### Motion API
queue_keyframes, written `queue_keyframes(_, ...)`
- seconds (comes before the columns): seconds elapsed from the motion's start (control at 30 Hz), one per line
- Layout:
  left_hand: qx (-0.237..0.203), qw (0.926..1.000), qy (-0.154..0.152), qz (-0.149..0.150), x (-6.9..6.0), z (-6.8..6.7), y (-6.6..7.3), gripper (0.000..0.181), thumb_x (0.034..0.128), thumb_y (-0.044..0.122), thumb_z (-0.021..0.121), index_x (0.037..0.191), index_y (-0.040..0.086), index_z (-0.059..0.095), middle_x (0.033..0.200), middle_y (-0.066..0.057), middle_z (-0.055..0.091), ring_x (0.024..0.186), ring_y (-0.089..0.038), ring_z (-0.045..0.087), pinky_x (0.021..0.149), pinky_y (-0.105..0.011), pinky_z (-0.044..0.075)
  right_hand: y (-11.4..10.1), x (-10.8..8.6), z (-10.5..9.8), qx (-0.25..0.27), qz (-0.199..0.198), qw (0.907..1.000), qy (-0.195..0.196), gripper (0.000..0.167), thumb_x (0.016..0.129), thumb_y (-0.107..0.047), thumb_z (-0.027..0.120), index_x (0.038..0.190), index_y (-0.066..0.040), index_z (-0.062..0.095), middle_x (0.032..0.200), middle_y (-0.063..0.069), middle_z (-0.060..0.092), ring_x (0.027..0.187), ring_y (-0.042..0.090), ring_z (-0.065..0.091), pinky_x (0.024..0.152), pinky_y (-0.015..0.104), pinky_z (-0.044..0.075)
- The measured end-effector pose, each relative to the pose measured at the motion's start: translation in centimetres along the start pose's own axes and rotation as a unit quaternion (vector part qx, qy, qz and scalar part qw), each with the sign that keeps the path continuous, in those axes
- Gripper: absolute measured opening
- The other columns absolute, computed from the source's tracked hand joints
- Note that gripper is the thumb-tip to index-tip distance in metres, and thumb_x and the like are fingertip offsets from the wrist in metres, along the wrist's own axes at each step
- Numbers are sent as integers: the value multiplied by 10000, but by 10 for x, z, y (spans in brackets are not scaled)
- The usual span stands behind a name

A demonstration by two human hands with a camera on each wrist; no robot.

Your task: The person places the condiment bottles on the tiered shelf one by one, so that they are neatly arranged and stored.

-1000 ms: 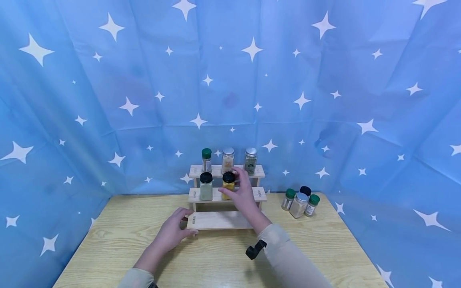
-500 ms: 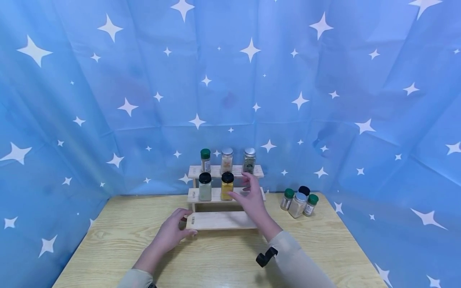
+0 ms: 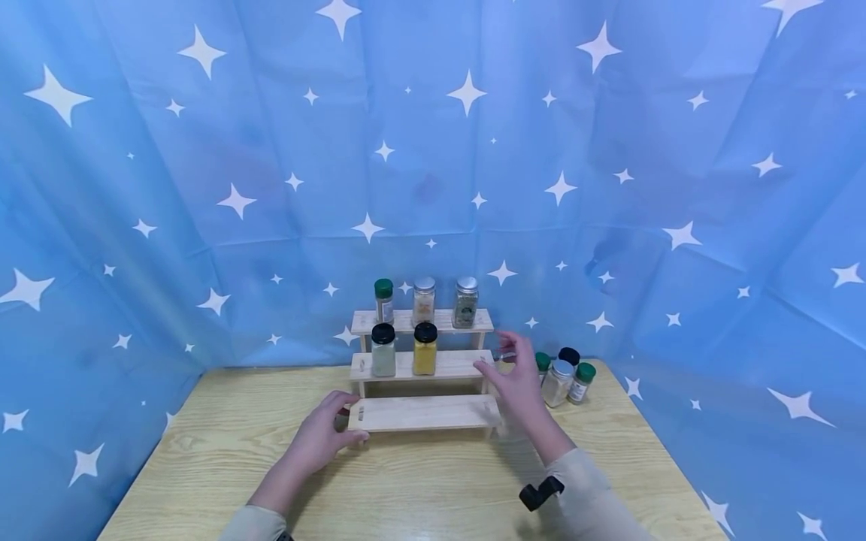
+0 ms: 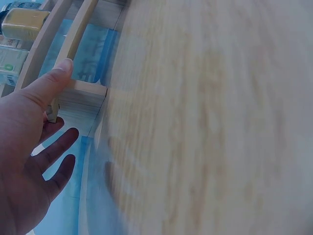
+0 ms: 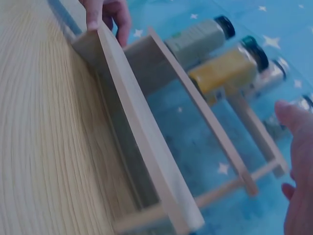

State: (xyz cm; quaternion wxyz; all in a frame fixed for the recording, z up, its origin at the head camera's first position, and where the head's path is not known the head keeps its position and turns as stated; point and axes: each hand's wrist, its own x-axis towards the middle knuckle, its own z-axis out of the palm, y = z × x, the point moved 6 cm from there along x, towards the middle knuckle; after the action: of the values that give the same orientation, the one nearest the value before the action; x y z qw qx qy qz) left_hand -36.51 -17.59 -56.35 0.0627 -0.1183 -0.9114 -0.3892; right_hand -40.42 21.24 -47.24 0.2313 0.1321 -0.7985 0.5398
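A three-tier wooden rack (image 3: 425, 413) stands on the table. My left hand (image 3: 318, 439) holds the left end of its bottom shelf; in the left wrist view the thumb (image 4: 58, 76) lies on the board's edge. My right hand (image 3: 519, 385) is just off the rack's right end, fingers apart and holding nothing. On the middle shelf stand a black-lidded spice jar of yellow powder (image 3: 425, 355) and one with pale green contents (image 3: 383, 356). The top shelf bears a green-lidded jar (image 3: 384, 304) and two silver-lidded jars, one pale (image 3: 424, 302), one dark green (image 3: 465, 306).
Right of the rack several more spice jars cluster on the table (image 3: 419, 488): a silver-lidded one (image 3: 558, 385), a green-lidded one (image 3: 580, 385), a black-lidded one (image 3: 569, 355) behind, and another green-lidded one partly behind my right hand. A blue star-patterned curtain (image 3: 433, 195) hangs behind.
My right hand has let go of the yellow spice jar, leaving it on the middle shelf, and moved right past the rack's end. The left hand has kept its hold.
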Motion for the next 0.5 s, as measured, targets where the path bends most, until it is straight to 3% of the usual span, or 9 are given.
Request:
queue_keyframes(0.2, 7, 10000, -14, 10, 0, 0, -1, 716, 852, 345, 983, 1467, 148, 674, 1428, 10, 652, 1228, -242, 691, 1051, -505, 596, 14, -4, -32, -606, -150, 9973, 387, 661, 917, -159, 945, 1470, -89, 590, 1312, 109, 570, 1182, 230, 557, 998, 410, 508)
queue_keyframes(0.33, 14, 10000, -20, 30, 1, 0, -1, 722, 853, 330, 984, 1474, 141, 669, 1430, 3, 652, 1210, -238, 698, 1043, -500, 599, 24, -7, -52, -893, -115, 9944, 554, 646, 935, -179, 933, 1470, -60, 592, 1335, 140, 564, 1190, 322, 562, 950, 458, 514)
queue_keyframes(0.4, 22, 10000, -21, 27, 1, 0, -1, 724, 855, 324, 983, 1479, 140, 665, 1438, -1, 650, 1205, -238, 700, 1043, -499, 600, 28, -9, -61, -1007, -22, 9933, 570, 651, 950, -197, 921, 1483, -52, 578, 1353, 145, 558, 1215, 379, 562, 972, 540, 502)
queue_keyframes(0.5, 39, 10000, -18, 35, 0, 0, -1, 725, 856, 325, 983, 1479, 133, 665, 1436, -8, 651, 1204, -242, 702, 1045, -502, 600, 36, -13, -74, -1096, 58, 9920, 624, 648, 948, -190, 921, 1478, -40, 580, 1343, 151, 554, 1224, 407, 555, 998, 559, 492)
